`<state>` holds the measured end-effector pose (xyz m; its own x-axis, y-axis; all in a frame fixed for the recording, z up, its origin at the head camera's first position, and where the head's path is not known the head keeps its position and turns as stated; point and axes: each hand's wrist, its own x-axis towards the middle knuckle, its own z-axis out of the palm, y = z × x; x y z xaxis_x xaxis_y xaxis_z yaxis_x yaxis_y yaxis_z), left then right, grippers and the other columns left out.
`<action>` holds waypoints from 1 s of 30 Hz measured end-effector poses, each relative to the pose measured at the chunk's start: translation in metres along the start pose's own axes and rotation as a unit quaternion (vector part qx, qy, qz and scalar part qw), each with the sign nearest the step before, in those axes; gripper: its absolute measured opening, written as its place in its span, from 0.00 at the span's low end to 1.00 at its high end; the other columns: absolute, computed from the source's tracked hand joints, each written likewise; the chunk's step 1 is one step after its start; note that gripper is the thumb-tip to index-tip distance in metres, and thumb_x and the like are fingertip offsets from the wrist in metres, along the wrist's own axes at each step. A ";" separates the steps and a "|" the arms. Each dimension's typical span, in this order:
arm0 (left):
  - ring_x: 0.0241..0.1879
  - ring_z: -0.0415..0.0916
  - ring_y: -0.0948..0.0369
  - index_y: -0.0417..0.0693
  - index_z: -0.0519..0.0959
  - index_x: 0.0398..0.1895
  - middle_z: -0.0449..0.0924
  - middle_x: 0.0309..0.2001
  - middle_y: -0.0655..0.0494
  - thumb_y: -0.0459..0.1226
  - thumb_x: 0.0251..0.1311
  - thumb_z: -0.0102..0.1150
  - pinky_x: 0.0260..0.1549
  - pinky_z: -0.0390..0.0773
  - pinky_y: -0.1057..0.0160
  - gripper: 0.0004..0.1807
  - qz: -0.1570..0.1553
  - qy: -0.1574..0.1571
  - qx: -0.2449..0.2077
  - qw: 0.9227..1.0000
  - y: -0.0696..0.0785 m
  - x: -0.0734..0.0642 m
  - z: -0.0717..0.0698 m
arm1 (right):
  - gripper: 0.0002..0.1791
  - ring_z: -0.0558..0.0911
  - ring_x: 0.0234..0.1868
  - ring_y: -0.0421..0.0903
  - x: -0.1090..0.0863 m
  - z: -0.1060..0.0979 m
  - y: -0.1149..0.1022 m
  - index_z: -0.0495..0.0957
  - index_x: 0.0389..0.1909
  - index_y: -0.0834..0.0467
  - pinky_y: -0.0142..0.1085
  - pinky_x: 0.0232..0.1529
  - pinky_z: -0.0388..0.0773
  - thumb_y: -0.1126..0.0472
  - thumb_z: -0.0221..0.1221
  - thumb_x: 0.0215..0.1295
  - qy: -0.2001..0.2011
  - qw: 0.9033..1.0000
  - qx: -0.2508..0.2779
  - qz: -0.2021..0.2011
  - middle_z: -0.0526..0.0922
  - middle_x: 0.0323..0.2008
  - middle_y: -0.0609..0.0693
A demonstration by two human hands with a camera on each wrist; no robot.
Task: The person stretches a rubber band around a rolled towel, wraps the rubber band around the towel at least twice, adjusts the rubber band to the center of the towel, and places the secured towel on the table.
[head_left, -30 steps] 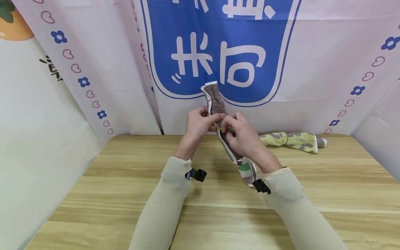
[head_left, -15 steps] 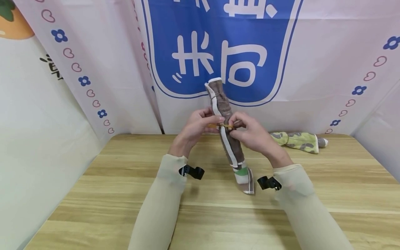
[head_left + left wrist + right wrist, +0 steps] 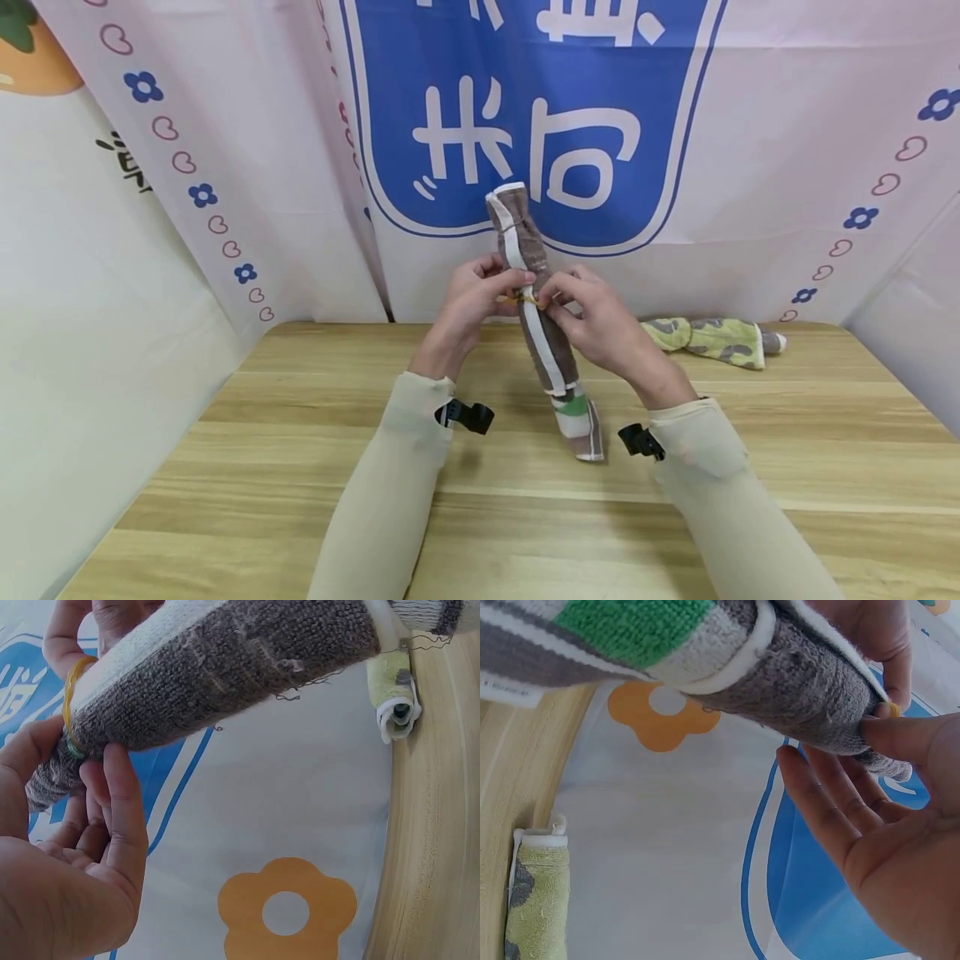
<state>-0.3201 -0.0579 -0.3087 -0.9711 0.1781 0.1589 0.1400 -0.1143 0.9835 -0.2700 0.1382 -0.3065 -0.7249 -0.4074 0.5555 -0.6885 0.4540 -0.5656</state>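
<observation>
A rolled brown towel point(image 3: 551, 346) with a white stripe and a green-and-white end is held up at a slant above the wooden table. A thin yellow rubber band point(image 3: 70, 697) circles its middle; in the head view the rubber band point(image 3: 525, 299) lies between both hands. My left hand point(image 3: 472, 304) grips the towel from the left, its thumb across the front just above the band. From the right, my right hand point(image 3: 603, 321) pinches the band at the towel's side. The right wrist view shows the right hand point(image 3: 885, 840) with its thumb against the towel and other fingers spread underneath.
A second rolled towel point(image 3: 723, 342), yellow-green with grey patches, lies near the table's back edge on the right. Behind the wooden table point(image 3: 300, 467) hangs a printed cloth point(image 3: 315, 208) with a blue emblem. Black camera straps sit on both wrists.
The right hand drew away to the right with the band stretched, then came back in against the towel. The towel has turned so its white stripe faces forward, and its lower end swung left.
</observation>
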 end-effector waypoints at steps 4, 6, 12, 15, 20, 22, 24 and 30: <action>0.35 0.78 0.59 0.40 0.83 0.48 0.83 0.41 0.49 0.35 0.62 0.73 0.33 0.87 0.61 0.15 0.002 0.025 0.006 1.000 0.002 -0.002 0.005 | 0.10 0.80 0.49 0.59 0.000 0.000 0.002 0.81 0.39 0.63 0.51 0.47 0.85 0.80 0.58 0.72 0.007 1.000 -0.017 -0.012 0.76 0.45 0.60; 0.34 0.78 0.59 0.40 0.83 0.48 0.82 0.40 0.49 0.35 0.61 0.74 0.31 0.87 0.61 0.15 0.002 0.037 0.011 0.999 0.004 -0.003 0.008 | 0.12 0.78 0.48 0.59 0.000 0.000 0.003 0.81 0.36 0.63 0.51 0.47 0.82 0.82 0.57 0.71 0.013 0.999 -0.025 -0.019 0.75 0.44 0.60; 0.31 0.78 0.60 0.40 0.84 0.47 0.82 0.38 0.49 0.34 0.61 0.74 0.28 0.86 0.63 0.13 -0.004 0.052 0.028 0.998 0.005 -0.005 0.011 | 0.15 0.74 0.46 0.57 0.000 0.003 0.004 0.80 0.33 0.61 0.49 0.43 0.79 0.82 0.55 0.71 0.017 0.998 -0.056 -0.030 0.73 0.45 0.60; 0.32 0.79 0.59 0.39 0.84 0.49 0.83 0.39 0.49 0.34 0.61 0.74 0.29 0.86 0.62 0.15 -0.002 0.047 0.029 0.998 0.005 -0.005 0.011 | 0.13 0.76 0.46 0.56 -0.001 0.005 0.004 0.80 0.34 0.61 0.48 0.43 0.82 0.81 0.56 0.72 0.027 0.998 -0.060 -0.017 0.74 0.44 0.59; 0.37 0.81 0.57 0.39 0.83 0.53 0.84 0.44 0.46 0.35 0.62 0.73 0.33 0.88 0.61 0.18 0.000 0.046 0.017 0.999 0.008 -0.005 0.008 | 0.07 0.81 0.46 0.56 0.000 0.009 0.001 0.82 0.38 0.64 0.49 0.46 0.85 0.78 0.61 0.72 0.068 0.996 -0.056 -0.005 0.77 0.43 0.58; 0.38 0.81 0.56 0.39 0.83 0.54 0.84 0.44 0.46 0.36 0.62 0.73 0.33 0.88 0.61 0.18 -0.002 0.050 0.015 0.999 0.008 -0.005 0.006 | 0.06 0.83 0.47 0.56 0.000 0.012 0.000 0.82 0.39 0.64 0.48 0.46 0.86 0.77 0.62 0.71 0.080 0.995 -0.060 -0.003 0.78 0.43 0.58; 0.38 0.81 0.56 0.39 0.83 0.53 0.84 0.44 0.46 0.36 0.62 0.73 0.33 0.88 0.61 0.18 -0.002 0.052 0.011 0.999 0.007 -0.005 0.005 | 0.06 0.85 0.46 0.56 0.000 0.014 -0.001 0.83 0.40 0.65 0.47 0.46 0.86 0.77 0.62 0.70 0.091 0.994 -0.061 0.000 0.80 0.43 0.58; 0.37 0.81 0.57 0.39 0.84 0.49 0.83 0.41 0.47 0.37 0.63 0.73 0.30 0.87 0.61 0.15 -0.001 0.061 -0.004 0.998 0.008 -0.007 0.003 | 0.08 0.88 0.47 0.57 0.000 0.017 -0.002 0.80 0.47 0.68 0.45 0.47 0.87 0.76 0.64 0.70 0.126 0.992 -0.026 0.007 0.84 0.46 0.61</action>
<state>-0.3123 -0.0574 -0.3020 -0.9878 0.0579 0.1444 0.1366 -0.1211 0.9832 -0.2685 0.1237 -0.3160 -0.7017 -0.1931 0.6858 -0.6714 0.5013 -0.5459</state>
